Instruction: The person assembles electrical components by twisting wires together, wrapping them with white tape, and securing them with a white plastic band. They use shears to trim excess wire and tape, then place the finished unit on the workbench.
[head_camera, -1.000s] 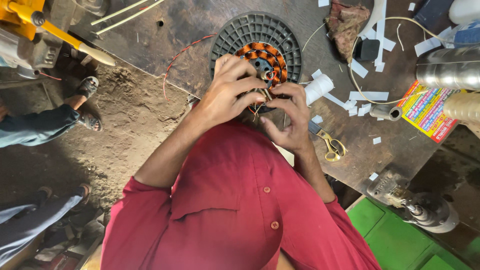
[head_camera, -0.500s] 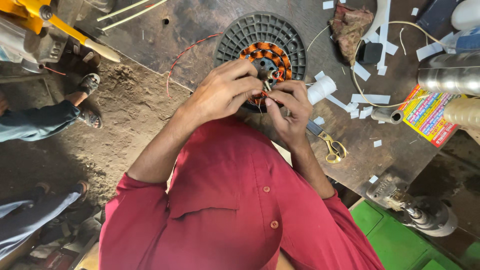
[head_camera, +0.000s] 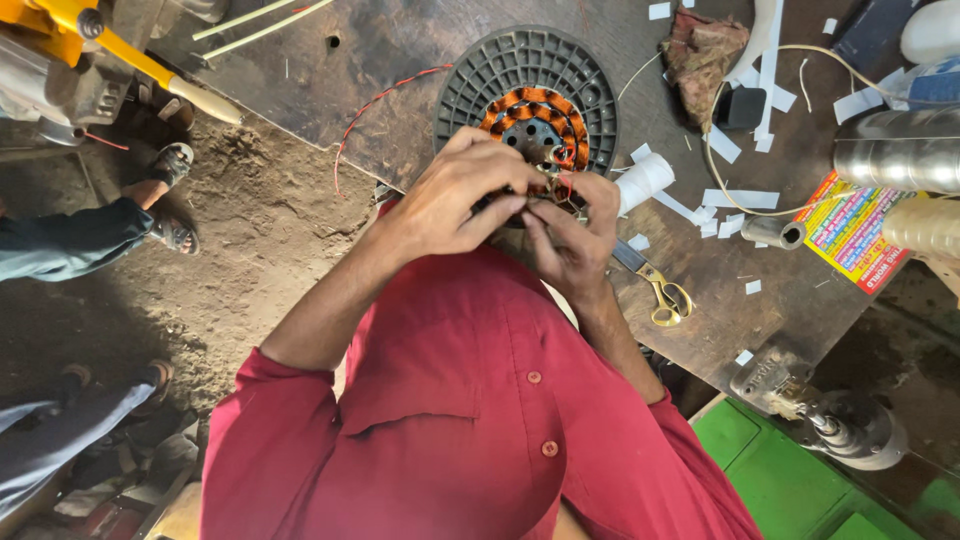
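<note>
Most copper coils (head_camera: 530, 105) look wound on the stator (head_camera: 527, 95) at twelve o'clock on the desk (head_camera: 400, 60); left hand (head_camera: 455, 200) and right hand (head_camera: 570, 235) fingers pinch wire ends, likely unfinished.

Scissors (head_camera: 655, 290) lie on the table (head_camera: 400, 60), right of the stator (head_camera: 530, 110).

Orange-black coils (head_camera: 530, 112); grey ribbed disc (head_camera: 478, 85); yellow-handled scissors (head_camera: 655, 287)
</note>
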